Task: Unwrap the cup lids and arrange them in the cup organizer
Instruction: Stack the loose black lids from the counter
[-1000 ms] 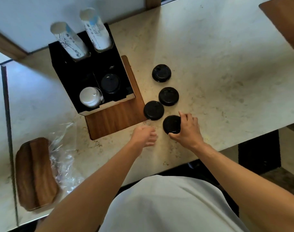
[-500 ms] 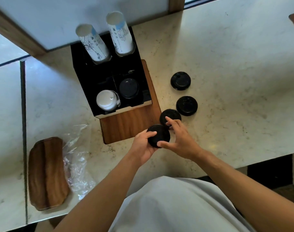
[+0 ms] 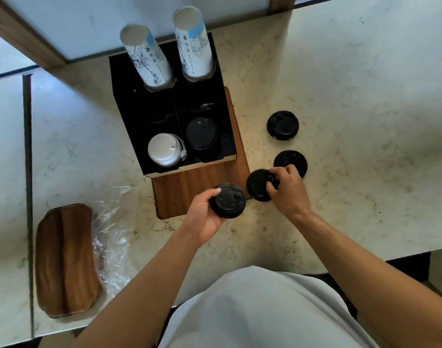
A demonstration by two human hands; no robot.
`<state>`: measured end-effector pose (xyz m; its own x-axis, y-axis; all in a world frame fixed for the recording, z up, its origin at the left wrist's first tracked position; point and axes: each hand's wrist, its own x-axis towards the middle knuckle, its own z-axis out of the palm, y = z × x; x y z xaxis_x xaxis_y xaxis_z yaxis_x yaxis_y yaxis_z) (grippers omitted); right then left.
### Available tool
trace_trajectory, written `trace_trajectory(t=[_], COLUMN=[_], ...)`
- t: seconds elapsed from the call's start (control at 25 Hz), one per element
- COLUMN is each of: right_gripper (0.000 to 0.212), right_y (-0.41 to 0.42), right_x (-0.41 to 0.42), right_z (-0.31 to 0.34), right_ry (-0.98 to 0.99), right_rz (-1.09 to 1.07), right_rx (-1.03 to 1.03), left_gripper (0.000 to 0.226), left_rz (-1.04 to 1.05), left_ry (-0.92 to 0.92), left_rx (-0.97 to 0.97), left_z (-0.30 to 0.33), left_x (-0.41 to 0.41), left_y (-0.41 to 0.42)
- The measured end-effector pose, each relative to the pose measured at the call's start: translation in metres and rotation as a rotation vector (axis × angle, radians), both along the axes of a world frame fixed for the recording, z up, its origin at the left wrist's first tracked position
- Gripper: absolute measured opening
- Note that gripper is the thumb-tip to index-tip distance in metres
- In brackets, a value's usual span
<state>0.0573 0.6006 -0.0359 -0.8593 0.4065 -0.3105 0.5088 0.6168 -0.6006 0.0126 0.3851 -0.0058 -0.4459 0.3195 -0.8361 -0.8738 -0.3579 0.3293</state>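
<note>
The left hand curls its fingers round a round black plastic cup lid, gripping it over the near corner of the brown wooden base board; whether the lid touches the board cannot be told. Just to its right, the right hand pinches the edge of a second round black plastic lid that lies on the pale marbled stone table, its fingertips hiding the lid's right side. A third black lid lies just beyond, its near edge covered by the right hand's knuckles, and a fourth black lid lies flat farther back, apart from the others. All the lids have a raised rim and moulded ridges on top, though the fine detail is hard to make out.

The black box-shaped cup organizer stands on the wooden board. Its front right compartment holds a stack of black lids; its front left holds a stack of white lids partly in torn clear wrap. Two tall sleeves of white printed paper cups rise tilted from the two rear compartments. The middle compartments are too dark to read.

To the left, crumpled clear plastic wrap lies on the table beside an oblong dark wooden tray. A white-clothed torso fills the lower edge, cut off by the frame.
</note>
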Motion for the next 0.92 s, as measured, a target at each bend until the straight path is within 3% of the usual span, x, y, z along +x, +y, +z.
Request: trace_trajectory(t=[0.48,0.64,0.76,0.92], right_gripper=[0.026,0.015,0.011,0.013], right_y=[0.006,-0.009,-0.036,-0.061], right_x=[-0.007,-0.011,-0.012,-0.009], right_z=[0.002,0.016,0.026,0.024], right_ry=[0.045,0.105,0.111,0.071], right_rz=[-0.023,-0.201,-0.197,-0.097], right_rx=[0.045,-0.147,-0.291,-0.217], left_gripper=[0.040,0.041,0.048,0.045], left_rz=[0.035,0.041,0.010,0.040], left_ry=[-0.048,-0.022,-0.018,-0.014], left_rx=[-0.029,-0.045,-0.015,-0.005], left_z=[-0.005,-0.007,-0.006,-0.003], left_x=[-0.006,-0.006,-0.005,-0.006], left_y=[0.002,0.003,0.005,0.014])
